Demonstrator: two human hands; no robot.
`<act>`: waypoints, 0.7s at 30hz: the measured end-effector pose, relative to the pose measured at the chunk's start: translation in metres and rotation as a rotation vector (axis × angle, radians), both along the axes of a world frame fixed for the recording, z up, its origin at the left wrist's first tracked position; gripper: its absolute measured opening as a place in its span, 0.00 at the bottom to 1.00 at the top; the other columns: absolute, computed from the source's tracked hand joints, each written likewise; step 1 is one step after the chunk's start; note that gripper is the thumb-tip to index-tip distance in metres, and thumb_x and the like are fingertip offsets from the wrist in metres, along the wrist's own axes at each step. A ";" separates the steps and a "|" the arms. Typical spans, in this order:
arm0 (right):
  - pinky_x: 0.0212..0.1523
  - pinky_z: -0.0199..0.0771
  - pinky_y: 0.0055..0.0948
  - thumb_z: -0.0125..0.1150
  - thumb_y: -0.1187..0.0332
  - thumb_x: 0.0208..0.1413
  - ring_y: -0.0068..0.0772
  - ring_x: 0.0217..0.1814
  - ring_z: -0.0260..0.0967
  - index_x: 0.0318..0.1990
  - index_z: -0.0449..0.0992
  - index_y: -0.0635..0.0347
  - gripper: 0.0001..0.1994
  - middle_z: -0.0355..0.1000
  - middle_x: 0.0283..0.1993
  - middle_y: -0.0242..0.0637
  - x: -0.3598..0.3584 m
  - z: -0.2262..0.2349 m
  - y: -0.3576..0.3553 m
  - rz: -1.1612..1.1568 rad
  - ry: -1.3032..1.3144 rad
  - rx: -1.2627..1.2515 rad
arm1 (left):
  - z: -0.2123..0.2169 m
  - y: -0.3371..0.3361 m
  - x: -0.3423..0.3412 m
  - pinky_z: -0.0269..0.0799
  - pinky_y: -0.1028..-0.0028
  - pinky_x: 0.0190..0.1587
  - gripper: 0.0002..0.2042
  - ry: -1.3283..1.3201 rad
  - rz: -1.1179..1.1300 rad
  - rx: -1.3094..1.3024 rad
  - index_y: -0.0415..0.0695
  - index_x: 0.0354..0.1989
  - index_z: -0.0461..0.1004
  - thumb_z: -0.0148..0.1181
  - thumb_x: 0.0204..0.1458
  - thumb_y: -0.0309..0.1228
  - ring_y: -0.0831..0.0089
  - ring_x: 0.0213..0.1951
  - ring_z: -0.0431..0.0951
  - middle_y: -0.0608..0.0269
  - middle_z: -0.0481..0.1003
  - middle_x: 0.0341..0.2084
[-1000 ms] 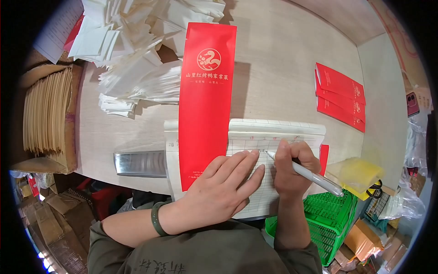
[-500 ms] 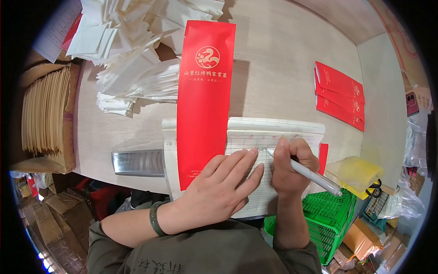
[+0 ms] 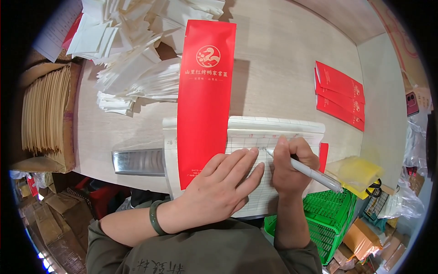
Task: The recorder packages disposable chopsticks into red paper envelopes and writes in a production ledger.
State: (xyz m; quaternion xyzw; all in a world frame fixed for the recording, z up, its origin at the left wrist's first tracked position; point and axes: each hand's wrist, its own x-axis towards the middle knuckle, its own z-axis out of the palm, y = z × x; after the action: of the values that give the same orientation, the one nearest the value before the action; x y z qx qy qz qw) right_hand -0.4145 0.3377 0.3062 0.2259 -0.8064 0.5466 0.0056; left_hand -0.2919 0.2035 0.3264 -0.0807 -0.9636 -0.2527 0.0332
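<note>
While writing: the right hand (image 3: 292,162) grips a white pen (image 3: 305,171) on the lined sheet (image 3: 273,137).
Left hand: left hand (image 3: 219,192) lies flat, open, on the sheet.
Beside sheet: red pouch (image 3: 205,96) overlaps its left side.
Next: likely steady paper.

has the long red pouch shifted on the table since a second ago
No. The long red pouch lies across the ruled sheet as before, its lower end by the left hand.

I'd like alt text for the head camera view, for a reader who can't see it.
A right hand writes with a white pen on a ruled form, which the left hand presses flat. A long red packet lies over the form's left side.
</note>
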 end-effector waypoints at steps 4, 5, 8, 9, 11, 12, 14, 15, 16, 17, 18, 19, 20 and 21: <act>0.19 0.49 0.20 0.61 0.78 0.57 0.10 0.20 0.49 0.18 0.61 0.59 0.18 0.58 0.16 0.21 0.001 -0.002 0.001 -0.013 -0.041 -0.048 | -0.001 0.000 0.000 0.61 0.60 0.60 0.33 0.002 0.003 0.005 0.43 0.62 0.67 0.62 0.43 0.36 0.57 0.60 0.67 0.49 0.65 0.62; 0.19 0.49 0.20 0.61 0.78 0.57 0.10 0.20 0.49 0.18 0.61 0.59 0.18 0.58 0.16 0.21 0.000 0.000 0.000 -0.013 -0.041 -0.048 | -0.001 0.000 0.000 0.61 0.60 0.60 0.33 0.010 0.003 0.007 0.43 0.62 0.67 0.62 0.43 0.36 0.57 0.60 0.67 0.49 0.65 0.62; 0.20 0.49 0.20 0.61 0.78 0.57 0.10 0.20 0.49 0.19 0.61 0.59 0.18 0.58 0.16 0.22 0.000 0.002 -0.002 0.001 0.000 -0.022 | 0.001 -0.001 -0.001 0.61 0.60 0.59 0.33 -0.009 0.001 -0.002 0.43 0.62 0.67 0.62 0.43 0.36 0.57 0.60 0.67 0.49 0.65 0.62; 0.20 0.49 0.20 0.61 0.78 0.57 0.10 0.20 0.49 0.19 0.61 0.59 0.17 0.58 0.16 0.22 -0.001 0.001 -0.001 0.011 0.012 -0.002 | 0.000 -0.001 -0.001 0.61 0.60 0.59 0.33 -0.010 0.001 -0.002 0.43 0.62 0.67 0.62 0.43 0.36 0.57 0.60 0.67 0.49 0.65 0.62; 0.20 0.49 0.20 0.61 0.78 0.57 0.11 0.20 0.49 0.19 0.61 0.59 0.17 0.58 0.16 0.22 -0.001 0.000 0.000 0.019 0.026 0.018 | -0.001 -0.001 -0.001 0.61 0.60 0.59 0.33 0.007 0.001 -0.003 0.43 0.62 0.67 0.62 0.42 0.36 0.57 0.60 0.67 0.49 0.65 0.62; 0.20 0.50 0.20 0.61 0.78 0.57 0.11 0.20 0.49 0.19 0.61 0.59 0.17 0.58 0.16 0.22 0.000 -0.001 0.001 -0.012 -0.020 -0.013 | -0.001 -0.001 -0.001 0.61 0.60 0.59 0.33 0.008 0.001 -0.003 0.43 0.62 0.67 0.62 0.42 0.36 0.57 0.60 0.67 0.49 0.65 0.62; 0.20 0.50 0.20 0.61 0.78 0.57 0.11 0.20 0.49 0.19 0.62 0.59 0.17 0.58 0.16 0.22 0.000 -0.001 0.001 -0.045 -0.069 -0.042 | -0.001 -0.001 -0.001 0.61 0.60 0.59 0.33 0.003 -0.002 0.005 0.43 0.62 0.67 0.62 0.43 0.36 0.57 0.60 0.67 0.49 0.64 0.62; 0.20 0.50 0.19 0.61 0.78 0.57 0.11 0.20 0.49 0.19 0.61 0.59 0.17 0.58 0.16 0.22 0.000 0.000 -0.001 -0.026 -0.024 -0.033 | -0.001 -0.001 -0.001 0.61 0.60 0.59 0.33 0.002 -0.003 0.006 0.43 0.62 0.67 0.62 0.43 0.36 0.57 0.60 0.67 0.49 0.64 0.62; 0.20 0.50 0.19 0.61 0.78 0.57 0.10 0.20 0.50 0.19 0.61 0.59 0.17 0.58 0.16 0.22 -0.001 0.001 -0.003 -0.007 0.022 -0.026 | 0.000 -0.001 -0.001 0.61 0.60 0.59 0.33 0.000 -0.003 0.003 0.43 0.62 0.67 0.62 0.43 0.36 0.57 0.60 0.67 0.49 0.64 0.62; 0.20 0.50 0.19 0.61 0.78 0.57 0.10 0.20 0.50 0.19 0.61 0.59 0.17 0.58 0.16 0.22 -0.001 0.001 -0.002 -0.007 0.021 -0.025 | 0.000 -0.001 -0.002 0.62 0.60 0.59 0.33 -0.002 -0.002 -0.001 0.43 0.62 0.67 0.62 0.43 0.36 0.57 0.60 0.67 0.49 0.64 0.62; 0.20 0.50 0.19 0.61 0.78 0.57 0.11 0.21 0.50 0.19 0.61 0.59 0.17 0.58 0.16 0.22 -0.001 0.001 -0.001 -0.008 0.018 -0.007 | 0.000 -0.001 -0.002 0.62 0.60 0.59 0.33 -0.002 -0.002 0.000 0.43 0.62 0.67 0.62 0.43 0.36 0.57 0.60 0.67 0.49 0.64 0.62; 0.20 0.50 0.19 0.61 0.79 0.57 0.11 0.21 0.50 0.19 0.61 0.59 0.17 0.58 0.16 0.22 -0.001 0.000 0.000 -0.010 0.015 0.011 | 0.000 -0.001 -0.001 0.62 0.60 0.59 0.33 -0.002 -0.002 -0.002 0.43 0.62 0.67 0.62 0.43 0.36 0.57 0.61 0.67 0.49 0.64 0.62; 0.20 0.50 0.19 0.61 0.79 0.57 0.11 0.21 0.50 0.19 0.61 0.59 0.17 0.58 0.16 0.22 -0.001 0.000 0.000 -0.011 0.015 0.011 | -0.001 0.000 -0.001 0.62 0.60 0.59 0.32 -0.002 -0.001 -0.004 0.43 0.62 0.67 0.62 0.44 0.36 0.57 0.61 0.67 0.49 0.64 0.62; 0.20 0.50 0.19 0.60 0.79 0.57 0.11 0.21 0.49 0.19 0.61 0.59 0.18 0.58 0.16 0.23 -0.001 0.000 -0.001 -0.014 0.006 -0.005 | -0.001 -0.001 -0.001 0.62 0.60 0.59 0.32 -0.003 -0.002 -0.004 0.43 0.62 0.67 0.62 0.44 0.36 0.57 0.61 0.67 0.49 0.64 0.62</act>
State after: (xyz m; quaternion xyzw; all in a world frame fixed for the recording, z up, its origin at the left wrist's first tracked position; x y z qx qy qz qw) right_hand -0.4152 0.3369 0.3062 0.2218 -0.8066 0.5478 0.0126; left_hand -0.2931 0.2029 0.3259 -0.0814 -0.9641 -0.2508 0.0315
